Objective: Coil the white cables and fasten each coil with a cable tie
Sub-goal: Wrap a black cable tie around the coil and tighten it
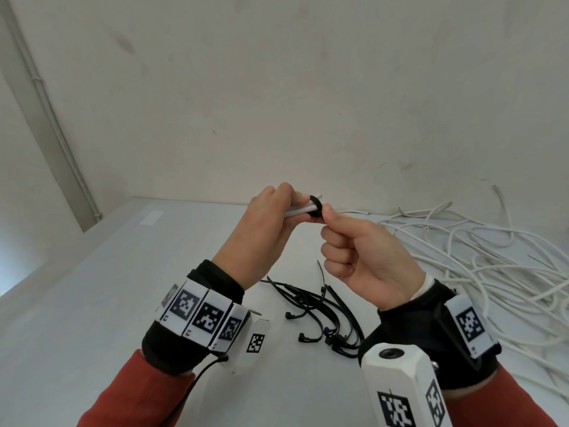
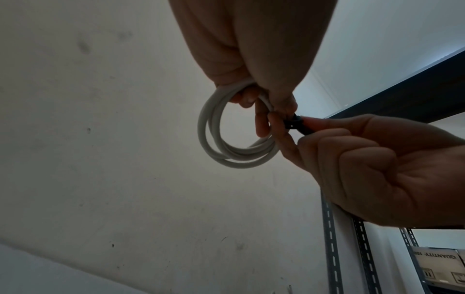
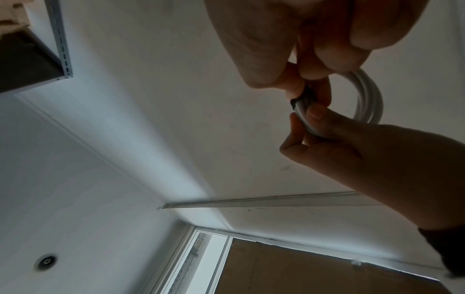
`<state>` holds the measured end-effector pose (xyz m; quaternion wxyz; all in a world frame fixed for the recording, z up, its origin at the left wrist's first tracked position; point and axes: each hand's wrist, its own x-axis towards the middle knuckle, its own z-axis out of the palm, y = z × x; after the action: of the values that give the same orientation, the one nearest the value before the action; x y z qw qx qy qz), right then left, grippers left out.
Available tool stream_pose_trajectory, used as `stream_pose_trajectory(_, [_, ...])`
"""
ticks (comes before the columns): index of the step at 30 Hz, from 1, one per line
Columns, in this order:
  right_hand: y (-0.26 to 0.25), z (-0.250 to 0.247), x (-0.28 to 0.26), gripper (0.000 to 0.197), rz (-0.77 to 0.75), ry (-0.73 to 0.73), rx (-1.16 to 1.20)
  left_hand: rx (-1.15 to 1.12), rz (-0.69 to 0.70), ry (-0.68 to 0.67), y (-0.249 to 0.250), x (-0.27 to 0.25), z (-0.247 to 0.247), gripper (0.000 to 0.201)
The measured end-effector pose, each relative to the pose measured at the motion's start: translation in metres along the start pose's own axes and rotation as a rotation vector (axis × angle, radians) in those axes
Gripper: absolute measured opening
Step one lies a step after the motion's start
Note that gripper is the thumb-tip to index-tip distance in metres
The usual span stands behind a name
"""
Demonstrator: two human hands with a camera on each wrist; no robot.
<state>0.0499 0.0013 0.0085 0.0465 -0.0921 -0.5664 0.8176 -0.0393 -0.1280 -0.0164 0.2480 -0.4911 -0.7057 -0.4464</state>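
Note:
My left hand (image 1: 271, 217) grips a small coil of white cable (image 2: 219, 147), held up above the table. A black cable tie (image 1: 316, 205) is wrapped around the coil's strands just past my left fingers. My right hand (image 1: 354, 241) pinches that tie between thumb and forefinger, its other fingers curled into the palm. In the left wrist view the coil hangs as a round loop of a few turns, and the right hand (image 2: 372, 165) pinches the tie (image 2: 293, 123). In the right wrist view the tie (image 3: 297, 101) circles the bundled strands of the coil (image 3: 370, 95).
Several loose black cable ties (image 1: 323, 312) lie on the white table (image 1: 123, 288) between my wrists. A tangle of uncoiled white cables (image 1: 480, 257) covers the table's right side, up to the wall. A metal shelf rack (image 2: 365, 248) stands to the right.

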Motion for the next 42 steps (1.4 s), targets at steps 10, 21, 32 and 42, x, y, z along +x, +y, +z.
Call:
stream_pose_trajectory(10, [0.014,-0.001,0.009,0.023,-0.043,0.085,-0.005,0.227,0.188,-0.045,-0.018,0.000,0.003,0.024])
stream_pose_trajectory(21, [0.015,0.002,0.022,0.038,-0.197,0.222,-0.623,-0.444,-0.494,0.136,-0.030,0.000,-0.017,0.010])
stream_pose_trajectory(32, [0.046,0.086,0.112,0.007,0.105,-0.117,-0.204,-0.629,-0.992,0.064,-0.114,-0.022,-0.079,0.021])
stream_pose_trajectory(42, [0.106,0.167,0.244,0.040,0.056,-0.059,-0.714,-0.537,-1.193,0.142,-0.234,-0.035,-0.125,0.008])
